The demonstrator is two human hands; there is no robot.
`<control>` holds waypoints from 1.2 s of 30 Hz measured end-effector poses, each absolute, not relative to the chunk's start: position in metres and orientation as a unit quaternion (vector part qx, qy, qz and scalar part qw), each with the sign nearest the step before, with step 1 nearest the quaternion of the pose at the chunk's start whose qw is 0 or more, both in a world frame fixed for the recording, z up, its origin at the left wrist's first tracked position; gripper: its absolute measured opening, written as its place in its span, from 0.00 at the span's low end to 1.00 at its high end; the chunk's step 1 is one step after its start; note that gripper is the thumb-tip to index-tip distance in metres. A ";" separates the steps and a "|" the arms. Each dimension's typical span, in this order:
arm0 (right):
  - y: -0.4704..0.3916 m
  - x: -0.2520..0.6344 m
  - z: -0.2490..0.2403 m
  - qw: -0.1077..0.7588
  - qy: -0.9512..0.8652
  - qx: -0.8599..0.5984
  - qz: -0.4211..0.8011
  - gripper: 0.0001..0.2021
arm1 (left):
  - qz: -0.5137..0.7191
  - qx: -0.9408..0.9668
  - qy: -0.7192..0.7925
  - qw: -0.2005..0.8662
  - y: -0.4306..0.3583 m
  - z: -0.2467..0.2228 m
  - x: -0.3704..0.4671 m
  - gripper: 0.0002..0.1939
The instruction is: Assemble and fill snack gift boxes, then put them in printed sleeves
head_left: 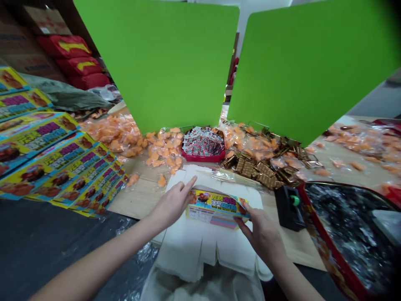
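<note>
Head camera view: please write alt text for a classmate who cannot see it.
Two bare hands, left and right, hold a colourful printed box over flattened white cardboard. Beyond lie a red tray of small packets, orange wrapped pieces and gold packets, below green panels.

Green panels (169,62), red packages (73,47), brown cartons (21,46)

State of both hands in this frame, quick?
Left hand: open, fingers at the left end of the yellow-and-blue printed cardboard box.
Right hand: closed on the box's right end, thumb and fingers gripping.
</note>
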State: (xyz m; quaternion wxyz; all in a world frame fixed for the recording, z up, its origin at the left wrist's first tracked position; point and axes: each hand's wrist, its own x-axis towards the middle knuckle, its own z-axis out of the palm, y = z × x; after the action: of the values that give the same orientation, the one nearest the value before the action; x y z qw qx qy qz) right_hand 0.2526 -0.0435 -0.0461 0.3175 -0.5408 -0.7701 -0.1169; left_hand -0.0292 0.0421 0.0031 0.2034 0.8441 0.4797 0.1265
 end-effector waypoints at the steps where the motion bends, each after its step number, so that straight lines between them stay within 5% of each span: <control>1: -0.045 0.256 -0.048 0.328 -0.773 -0.532 -0.107 0.23 | 0.133 0.861 0.450 0.196 0.032 -0.003 -0.035 0.31; 5: -0.044 0.268 -0.037 0.336 -0.788 -0.512 -0.072 0.29 | 0.173 0.919 0.328 0.132 0.016 -0.021 -0.062 0.27; 8: -0.028 0.270 -0.019 0.246 -0.836 -0.490 0.003 0.40 | 0.177 0.940 0.278 0.091 0.021 -0.020 -0.069 0.26; 13: -0.015 0.261 -0.013 0.118 -0.902 -0.415 -0.026 0.29 | 0.088 0.953 0.264 0.117 0.022 0.005 -0.035 0.33; 19: -0.056 0.268 -0.057 0.293 -0.802 -0.512 -0.092 0.25 | -0.009 0.936 0.353 0.015 0.020 0.003 0.011 0.32; 23: -0.070 0.329 -0.087 0.500 -0.380 -0.778 0.002 0.20 | -0.006 0.930 0.368 -0.014 0.032 -0.002 0.012 0.29; 30: -0.046 0.417 -0.100 0.507 -0.258 -0.799 0.194 0.14 | -0.034 0.932 0.356 -0.057 0.027 -0.013 0.019 0.27; 36: -0.064 0.393 -0.113 0.542 -0.286 -0.768 0.184 0.16 | -0.040 0.930 0.361 -0.057 0.031 -0.016 0.018 0.27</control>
State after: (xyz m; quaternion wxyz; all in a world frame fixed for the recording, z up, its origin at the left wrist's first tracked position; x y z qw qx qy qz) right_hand 0.3932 -0.0642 -0.1131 0.5424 -0.7682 -0.2858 0.1844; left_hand 0.0176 0.0312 -0.0156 -0.0568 0.9300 0.3609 -0.0400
